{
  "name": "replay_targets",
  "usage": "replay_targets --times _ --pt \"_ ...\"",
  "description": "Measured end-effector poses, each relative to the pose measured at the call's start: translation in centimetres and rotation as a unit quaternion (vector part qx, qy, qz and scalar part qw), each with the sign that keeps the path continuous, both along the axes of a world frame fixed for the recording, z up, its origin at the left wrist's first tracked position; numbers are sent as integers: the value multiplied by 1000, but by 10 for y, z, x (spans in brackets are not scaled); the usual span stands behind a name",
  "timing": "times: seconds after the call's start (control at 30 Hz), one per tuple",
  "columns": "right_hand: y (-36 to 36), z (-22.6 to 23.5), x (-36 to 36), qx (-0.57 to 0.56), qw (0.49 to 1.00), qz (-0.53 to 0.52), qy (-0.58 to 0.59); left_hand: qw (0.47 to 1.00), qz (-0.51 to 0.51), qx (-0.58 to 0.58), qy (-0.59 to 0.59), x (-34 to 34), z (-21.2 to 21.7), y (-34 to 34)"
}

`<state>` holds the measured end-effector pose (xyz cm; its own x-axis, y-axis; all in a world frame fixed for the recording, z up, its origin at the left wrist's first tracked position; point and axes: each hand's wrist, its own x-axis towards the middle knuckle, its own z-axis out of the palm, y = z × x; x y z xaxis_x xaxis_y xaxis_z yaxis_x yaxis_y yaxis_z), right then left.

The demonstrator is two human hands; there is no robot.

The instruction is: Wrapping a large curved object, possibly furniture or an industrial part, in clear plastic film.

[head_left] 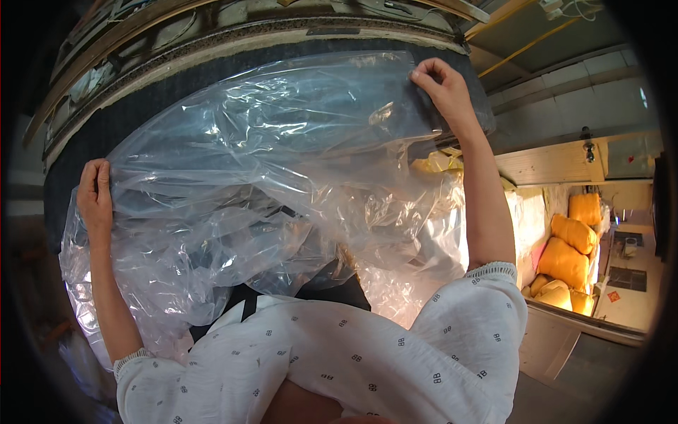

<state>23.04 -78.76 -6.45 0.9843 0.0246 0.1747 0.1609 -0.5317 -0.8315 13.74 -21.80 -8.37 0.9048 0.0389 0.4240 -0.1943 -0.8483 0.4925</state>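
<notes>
A large sheet of clear plastic film (304, 127) spreads before me over a dark-topped work surface (88, 138). Its far part lies fairly smooth, while the near part hangs in crumpled folds toward my body. At the left edge, my left hand (95, 194) is closed on the film with fingers and thumb together. Reaching farther away, my right hand (445, 88) pinches the film's far right corner between thumb and forefinger. Both arms are stretched wide apart, and the film runs between the two hands. I cannot tell whether it is one layer or several.
A long rail (261, 33) runs along the far edge of the work surface, with wooden bars beyond it. To the right, several orange-yellow bundles (568, 258) are piled beside a pale wall. A wooden panel (554, 162) stands above them.
</notes>
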Motion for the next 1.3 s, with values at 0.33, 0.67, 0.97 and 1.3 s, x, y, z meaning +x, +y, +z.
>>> replay_targets --times 0.33,0.67,0.97,1.3 --pt "19 -19 35 -83 991 -62 -85 996 43 58 -43 -45 34 9" --pt "-2 -9 50 -154 984 62 -71 993 93 61 -26 -120 29 -18" --pt "11 14 86 188 973 -66 -116 872 87 -398 -271 -31 83 -21" --pt "35 -43 101 51 953 -213 -208 952 197 -224 -61 102 -12 23"
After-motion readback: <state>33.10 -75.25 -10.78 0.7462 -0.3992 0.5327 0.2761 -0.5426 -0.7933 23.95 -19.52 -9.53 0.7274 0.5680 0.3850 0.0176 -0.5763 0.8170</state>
